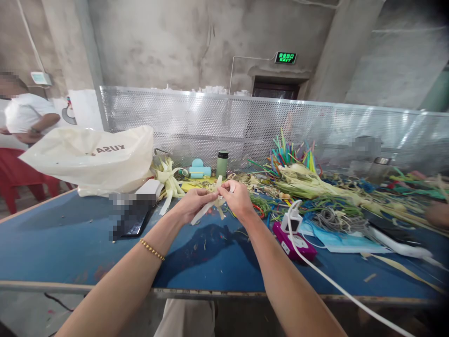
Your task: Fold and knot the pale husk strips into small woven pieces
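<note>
Above the middle of the blue table, both my hands meet around pale corn husk strips (202, 214). My left hand (194, 202), below a gold beaded bracelet (152, 248), pinches the strips between thumb and fingers. From the other side my right hand (237, 198) closes its fingertips on the same strips, close to the left fingertips. Strip ends stick out upward and hang down between the hands. Exactly how the strips cross is hidden by my fingers. A bunch of pale husks (170, 177) lies to the left, beyond my left hand.
On the table (70, 243) stand a white plastic bag (91, 159), a phone (135, 219), a green bottle (222, 164) and a purple power socket (294, 243) with a white cable. Husks (308, 180), coloured strands and a blue mask (347, 241) lie right. A perforated metal screen (210, 117) rises behind.
</note>
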Demonstrator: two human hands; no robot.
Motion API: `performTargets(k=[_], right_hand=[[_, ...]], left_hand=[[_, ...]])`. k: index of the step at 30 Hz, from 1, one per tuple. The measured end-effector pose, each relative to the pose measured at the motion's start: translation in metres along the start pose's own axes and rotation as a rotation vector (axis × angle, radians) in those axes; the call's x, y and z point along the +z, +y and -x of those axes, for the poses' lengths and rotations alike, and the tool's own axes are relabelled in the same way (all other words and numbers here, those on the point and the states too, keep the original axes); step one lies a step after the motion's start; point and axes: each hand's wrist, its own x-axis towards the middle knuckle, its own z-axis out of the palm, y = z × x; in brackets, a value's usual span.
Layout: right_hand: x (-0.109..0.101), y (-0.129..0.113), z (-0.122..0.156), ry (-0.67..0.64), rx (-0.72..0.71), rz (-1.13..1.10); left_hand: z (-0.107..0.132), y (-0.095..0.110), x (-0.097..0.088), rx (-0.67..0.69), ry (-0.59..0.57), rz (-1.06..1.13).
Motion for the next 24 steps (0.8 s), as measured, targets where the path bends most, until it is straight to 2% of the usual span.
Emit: performTargets(k=[4, 7, 10, 18, 24], right_hand=[[0.001, 0.0, 0.0, -0.013, 0.0, 0.022], [0.003, 0.002, 0.0, -0.055, 0.001, -0.055], [0.004, 0.005, 0.0, -0.083, 0.005, -0.141], [0.003, 0.004, 0.0, -0.071, 0.006, -0.222], [0.003, 0.001, 0.002, -0.056, 0.007, -0.201]], left_hand=[[-0.005, -0.004, -0.005, 0.09, 0.066, -0.152], [-0.006, -0.005, -0.005, 0.127, 0.075, -0.118], [-0.004, -0.003, -0.003, 0.142, 0.04, -0.077], [0.007, 0.006, 0.003, 0.079, -0.007, -0.208], [0.004, 0.002, 0.0, 0.082, -0.097, -0.243]])
